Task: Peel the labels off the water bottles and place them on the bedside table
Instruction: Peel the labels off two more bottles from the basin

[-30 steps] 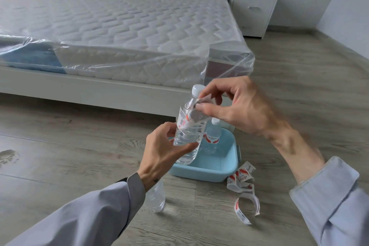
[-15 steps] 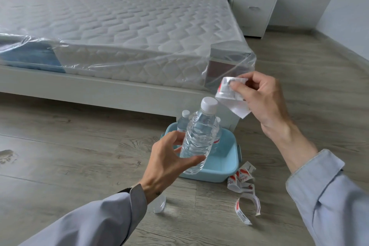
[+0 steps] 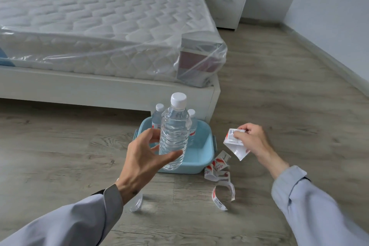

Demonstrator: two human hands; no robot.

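The tub (image 3: 201, 158) is pale blue; the bottle (image 3: 174, 136) is clear and ribbed with a white cap (image 3: 178, 100). Peeled labels (image 3: 218, 173) are white with red marks. The mattress (image 3: 99, 16) shows white quilted waves, the floor (image 3: 279, 96) grey wood grain.

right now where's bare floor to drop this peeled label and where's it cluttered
Bare floor lies right of the blue tub, between the bed frame corner and the wall, and left of the tub below the bed. Crowded: the peeled labels heaped by the tub's right corner, beneath the right hand holding the label.
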